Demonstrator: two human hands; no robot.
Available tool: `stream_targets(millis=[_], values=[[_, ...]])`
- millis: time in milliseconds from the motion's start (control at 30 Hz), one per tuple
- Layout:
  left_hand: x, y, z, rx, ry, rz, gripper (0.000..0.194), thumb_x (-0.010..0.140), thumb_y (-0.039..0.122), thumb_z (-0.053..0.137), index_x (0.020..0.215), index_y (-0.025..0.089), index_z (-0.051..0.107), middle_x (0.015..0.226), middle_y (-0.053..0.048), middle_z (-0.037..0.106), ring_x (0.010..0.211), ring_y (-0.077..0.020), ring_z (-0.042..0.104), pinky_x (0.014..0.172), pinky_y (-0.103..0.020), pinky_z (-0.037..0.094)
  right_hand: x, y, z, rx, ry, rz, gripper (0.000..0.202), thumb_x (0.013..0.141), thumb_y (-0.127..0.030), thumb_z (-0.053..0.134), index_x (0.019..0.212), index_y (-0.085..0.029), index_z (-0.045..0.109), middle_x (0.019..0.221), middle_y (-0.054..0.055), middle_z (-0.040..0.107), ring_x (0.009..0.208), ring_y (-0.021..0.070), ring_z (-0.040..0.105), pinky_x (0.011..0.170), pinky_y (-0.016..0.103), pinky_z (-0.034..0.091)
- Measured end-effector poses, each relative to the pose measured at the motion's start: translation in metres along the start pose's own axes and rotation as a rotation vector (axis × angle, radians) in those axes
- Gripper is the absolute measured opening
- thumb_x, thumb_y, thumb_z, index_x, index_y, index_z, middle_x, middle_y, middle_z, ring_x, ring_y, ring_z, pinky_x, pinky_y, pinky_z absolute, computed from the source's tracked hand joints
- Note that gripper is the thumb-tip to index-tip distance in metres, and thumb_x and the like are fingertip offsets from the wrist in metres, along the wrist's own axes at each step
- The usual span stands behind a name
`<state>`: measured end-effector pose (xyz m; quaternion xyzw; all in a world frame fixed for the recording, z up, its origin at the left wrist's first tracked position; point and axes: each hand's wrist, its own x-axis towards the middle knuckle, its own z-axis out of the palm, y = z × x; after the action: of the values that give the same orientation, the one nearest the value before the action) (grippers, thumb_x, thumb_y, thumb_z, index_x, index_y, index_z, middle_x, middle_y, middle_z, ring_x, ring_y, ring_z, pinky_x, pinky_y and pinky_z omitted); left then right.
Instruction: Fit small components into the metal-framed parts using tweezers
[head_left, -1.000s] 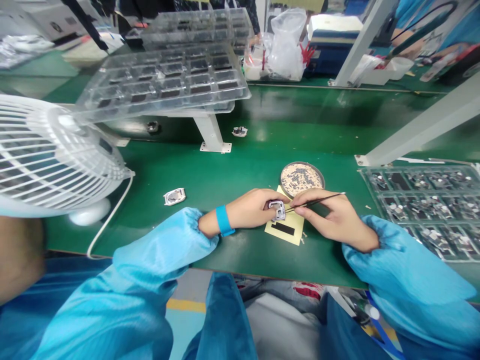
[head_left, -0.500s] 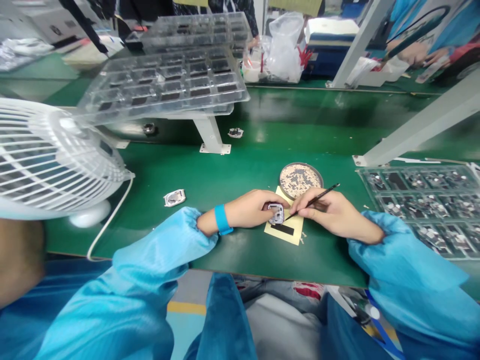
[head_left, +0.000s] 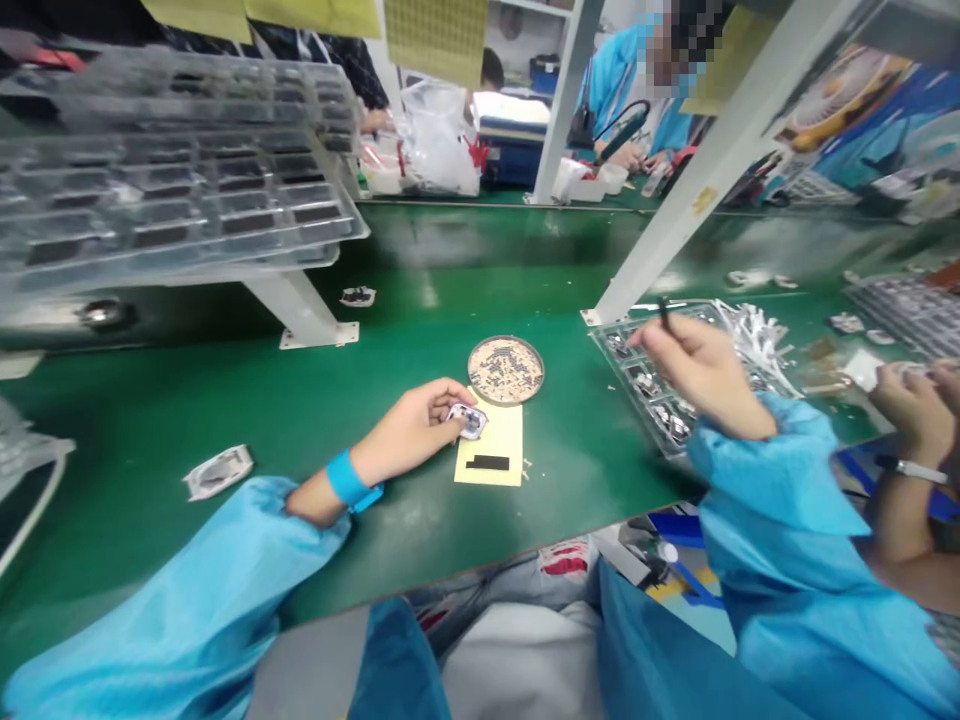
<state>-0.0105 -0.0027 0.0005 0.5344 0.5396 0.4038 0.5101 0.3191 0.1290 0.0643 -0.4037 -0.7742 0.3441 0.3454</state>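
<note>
The tray (head_left: pixel 632 398) had silvery parts (head_left: pixel 673 424) left in it! Over it hung the right hand (head_left: pixel 705 375); the left hand (head_left: pixel 401 430), by the yellow card (head_left: pixel 501 435), pinched a casing (head_left: pixel 472 424) above it, pieces inside: begun, seemingly, but whether finished, couldn't tell. A black strip (head_left: pixel 491 463) lay on the card, and a dark tool (head_left: pixel 664 314) poked from the right hand's grip.

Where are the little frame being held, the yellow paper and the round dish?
Little frame (head_left: pixel 472 423), head view: its uncovered face.
Yellow paper (head_left: pixel 503 434), head view: its bare middle.
Round dish (head_left: pixel 507 402), head view: its near rim.

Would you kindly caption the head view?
Left hand holds casing over yellow paper; right hand holds dark tool over tray.
</note>
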Motion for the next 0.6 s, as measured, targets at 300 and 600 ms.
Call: stream_targets(millis=[300,600], values=[[0.001,0.003,0.008,-0.134,0.077,-0.079,0.043,0.076,0.036,0.08,0.111,0.013,0.07,0.095,-0.01,0.077,0.082,-0.0191,0.073,0.067,-0.027,0.059,0.047,0.081,-0.016,-0.844,-0.089,0.067,0.037,0.089,-0.043,0.065,0.114,-0.018,0.076,0.095,0.011,0.075,0.08,0.0251,0.068,0.069,0.032,0.047],[0.002,0.003,0.007,-0.206,0.241,-0.083,0.045,0.082,0.053,0.071,0.099,0.012,0.076,0.078,-0.009,0.075,0.055,-0.0132,0.066,0.041,-0.018,0.037,0.051,0.035,-0.004,-0.704,-0.023,-0.027,0.025,0.086,-0.037,0.07,0.106,-0.022,0.075,0.1,0.007,0.076,0.088,0.027,0.069,0.074,0.034,0.049]])
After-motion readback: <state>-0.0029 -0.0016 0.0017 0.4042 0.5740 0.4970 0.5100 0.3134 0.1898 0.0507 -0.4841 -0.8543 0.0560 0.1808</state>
